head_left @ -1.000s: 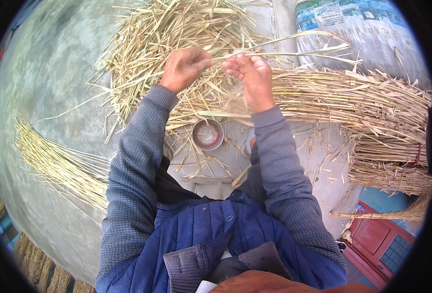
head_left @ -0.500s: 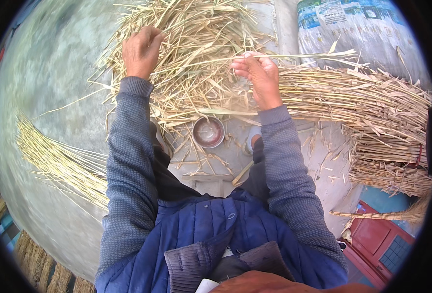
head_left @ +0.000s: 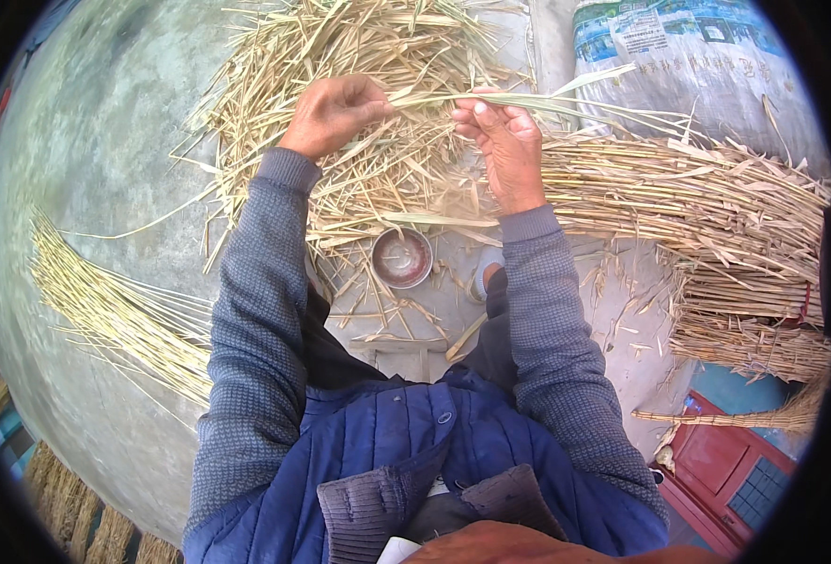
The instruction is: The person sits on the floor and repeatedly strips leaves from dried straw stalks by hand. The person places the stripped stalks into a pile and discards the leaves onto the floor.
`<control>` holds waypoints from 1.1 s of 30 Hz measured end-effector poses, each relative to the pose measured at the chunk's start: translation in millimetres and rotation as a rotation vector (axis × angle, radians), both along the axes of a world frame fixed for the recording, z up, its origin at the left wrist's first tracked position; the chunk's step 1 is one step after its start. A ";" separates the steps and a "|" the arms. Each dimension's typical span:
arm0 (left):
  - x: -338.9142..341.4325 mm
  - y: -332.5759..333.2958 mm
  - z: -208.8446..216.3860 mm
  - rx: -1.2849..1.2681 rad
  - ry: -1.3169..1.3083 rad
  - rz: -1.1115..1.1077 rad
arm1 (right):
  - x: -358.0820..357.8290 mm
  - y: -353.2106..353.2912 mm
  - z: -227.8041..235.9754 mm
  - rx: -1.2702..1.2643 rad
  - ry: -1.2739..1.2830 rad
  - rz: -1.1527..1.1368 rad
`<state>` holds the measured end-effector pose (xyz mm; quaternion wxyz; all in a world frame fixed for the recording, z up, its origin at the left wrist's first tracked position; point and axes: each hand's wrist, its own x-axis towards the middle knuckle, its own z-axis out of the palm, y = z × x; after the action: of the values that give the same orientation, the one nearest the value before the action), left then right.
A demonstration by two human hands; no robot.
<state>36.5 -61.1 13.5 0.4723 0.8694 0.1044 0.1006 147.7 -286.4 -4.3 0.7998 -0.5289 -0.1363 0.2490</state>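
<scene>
The leafy stalk (head_left: 425, 98) is held beyond the bowl (head_left: 402, 261), left hand (head_left: 335, 113) pinching one end, right hand (head_left: 504, 146) pinching farther along; firm left hold and light right pressure should limit snapping.

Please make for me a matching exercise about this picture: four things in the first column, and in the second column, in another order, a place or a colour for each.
1. stalk
2. bowl
3. sack
4. vest

A. at the top right of the view
B. blue, worn by the person
C. held in the right hand
D. on the ground, between the forearms in the view

Pairs: 1-C, 2-D, 3-A, 4-B
</scene>
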 end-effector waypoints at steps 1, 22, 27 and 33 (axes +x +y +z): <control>-3.1 2.8 5.3 -0.035 0.042 0.000 | 1.0 -2.1 0.4 0.035 -0.006 0.030; -18.7 19.0 15.1 0.116 0.065 -0.044 | -0.2 -3.7 -10.5 -0.008 -0.126 0.109; 1.9 -23.3 -0.6 0.192 -0.227 -0.069 | -15.8 9.7 -15.6 0.014 -0.057 0.059; 7.4 -25.6 -10.6 0.066 -0.310 0.051 | -22.0 17.9 -3.4 0.036 0.020 0.083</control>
<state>43.9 -86.7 3.0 0.4513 0.8556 0.0492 0.2488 125.8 -268.5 -7.7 0.7994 -0.5061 -0.1546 0.2845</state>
